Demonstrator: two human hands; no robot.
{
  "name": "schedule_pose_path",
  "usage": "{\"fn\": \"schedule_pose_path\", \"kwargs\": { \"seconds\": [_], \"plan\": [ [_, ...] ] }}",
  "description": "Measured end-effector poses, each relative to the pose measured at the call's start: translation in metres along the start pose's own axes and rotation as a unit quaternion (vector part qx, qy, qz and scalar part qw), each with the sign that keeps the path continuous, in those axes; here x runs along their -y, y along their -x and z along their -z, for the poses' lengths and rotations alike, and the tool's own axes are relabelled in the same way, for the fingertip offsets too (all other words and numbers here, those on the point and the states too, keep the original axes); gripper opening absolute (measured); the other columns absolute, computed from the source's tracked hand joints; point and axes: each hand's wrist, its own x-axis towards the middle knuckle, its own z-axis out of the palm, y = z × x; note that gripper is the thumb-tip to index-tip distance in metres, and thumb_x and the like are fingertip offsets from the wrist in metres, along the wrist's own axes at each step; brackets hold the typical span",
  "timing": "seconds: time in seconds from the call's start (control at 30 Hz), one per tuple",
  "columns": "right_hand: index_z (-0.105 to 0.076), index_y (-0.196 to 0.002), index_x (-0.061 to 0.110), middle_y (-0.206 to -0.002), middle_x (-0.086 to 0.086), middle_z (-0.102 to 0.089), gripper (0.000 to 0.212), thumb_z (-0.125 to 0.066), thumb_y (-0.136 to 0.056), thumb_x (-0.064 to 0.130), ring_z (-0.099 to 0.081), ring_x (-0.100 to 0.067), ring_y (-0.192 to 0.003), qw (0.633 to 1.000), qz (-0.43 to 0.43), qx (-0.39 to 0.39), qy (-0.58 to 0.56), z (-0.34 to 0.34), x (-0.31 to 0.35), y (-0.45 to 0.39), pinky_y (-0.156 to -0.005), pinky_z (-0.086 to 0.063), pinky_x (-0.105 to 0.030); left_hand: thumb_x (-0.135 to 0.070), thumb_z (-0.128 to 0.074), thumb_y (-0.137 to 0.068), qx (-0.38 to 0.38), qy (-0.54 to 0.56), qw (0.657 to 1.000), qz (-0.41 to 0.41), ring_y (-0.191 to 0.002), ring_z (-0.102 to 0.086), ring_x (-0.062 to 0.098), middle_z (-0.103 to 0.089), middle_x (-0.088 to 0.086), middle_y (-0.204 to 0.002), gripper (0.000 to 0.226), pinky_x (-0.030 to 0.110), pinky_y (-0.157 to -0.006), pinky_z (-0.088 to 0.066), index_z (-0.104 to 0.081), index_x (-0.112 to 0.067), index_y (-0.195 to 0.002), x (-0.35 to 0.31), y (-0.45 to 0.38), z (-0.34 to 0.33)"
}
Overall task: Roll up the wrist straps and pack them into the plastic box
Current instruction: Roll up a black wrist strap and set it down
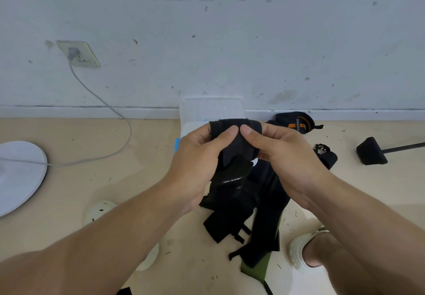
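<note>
Held strap: a black wrist strap (234, 140) is up off the floor, just in front of the plastic box (211, 108), its upper end wound into a partial roll and its tail hanging down.
Left hand: the left hand (197, 163) pinches the roll, thumb on top and fingers curled behind.
Right hand: the right hand (285, 159) pinches the same roll, thumb tip almost touching the left thumb.
Risk: the loose tail could spring the roll open if either pinch eases; it may also snag the loose straps (250, 214) heaped on the floor nearer the person than the box.
Box contents: translucent, standing against the wall; mostly hidden by the hands, contents cannot be told.
Beside box: another strap with orange stripes (296, 123) lies to its right.
</note>
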Motion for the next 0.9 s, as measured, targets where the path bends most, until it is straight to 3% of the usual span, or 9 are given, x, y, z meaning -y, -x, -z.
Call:
{"fn": "schedule_pose_path", "kwargs": {
  "seconds": [0.2, 0.47, 0.57, 0.7, 0.9],
  "plan": [
    [-0.079, -0.108, 0.012, -0.103, -0.006, -0.081, 0.02, -0.066, -0.099, 0.024, -0.077, -0.019, -0.098, 1.0, -0.008, 0.004, -0.003, -0.0011, 0.001, -0.0001, -0.093, -0.058, -0.033, -0.02, -0.065, -0.101, -0.011, -0.003, 1.0, -0.025, -0.09, -0.078, 0.012, -0.081, -0.001, -0.098, 0.016, 0.028, -0.074, -0.063, -0.077, -0.019, -0.111, 0.0025, 0.0001, -0.0016],
    [-0.078, -0.104, 0.012, -0.095, -0.004, -0.081, 0.014, -0.077, -0.091, 0.018, -0.078, -0.016, -0.091, 0.996, -0.004, 0.016, 0.088, 0.0002, -0.0033, -0.0016, -0.086, -0.058, -0.027, -0.023, -0.069, -0.099, -0.068, -0.005, 0.997, -0.038, -0.092, -0.078, 0.016, -0.081, -0.003, -0.099, 0.009, 0.033, -0.075, -0.062, -0.077, -0.022, -0.103, 0.0021, -0.0048, 0.0045],
    [-0.079, -0.103, 0.012, -0.095, -0.007, -0.081, 0.013, -0.077, -0.09, 0.016, -0.078, -0.019, -0.091, 0.997, 0.014, -0.009, 0.075, -0.0001, -0.004, -0.0016, -0.088, -0.06, -0.03, -0.024, -0.073, -0.097, -0.049, -0.032, 0.997, -0.04, -0.091, -0.078, 0.015, -0.081, -0.003, -0.097, 0.016, 0.034, -0.079, -0.062, -0.072, -0.022, -0.112, 0.0023, -0.0047, 0.0051],
    [-0.078, -0.108, 0.012, -0.095, -0.005, -0.081, 0.016, -0.075, -0.092, 0.011, -0.079, -0.02, -0.09, 0.998, 0.041, -0.045, 0.033, 0.0018, -0.0015, -0.0021, -0.086, -0.062, -0.034, -0.008, -0.074, -0.094, -0.003, -0.084, 0.995, -0.055, -0.091, -0.078, 0.014, -0.081, -0.004, -0.098, 0.038, 0.034, -0.078, -0.063, -0.062, -0.025, -0.126, 0.003, -0.0041, 0.0059],
    [-0.077, -0.108, 0.011, -0.098, -0.006, -0.081, 0.016, -0.073, -0.094, 0.017, -0.078, -0.021, -0.093, 0.999, 0.029, -0.045, 0.009, 0.0031, 0.0006, -0.0032, -0.088, -0.061, -0.035, -0.006, -0.073, -0.095, 0.024, -0.092, 0.994, -0.059, -0.094, -0.078, 0.014, -0.081, -0.003, -0.103, 0.041, 0.028, -0.076, -0.062, -0.065, -0.028, -0.128, 0.002, -0.0037, 0.007]
  ]
}}
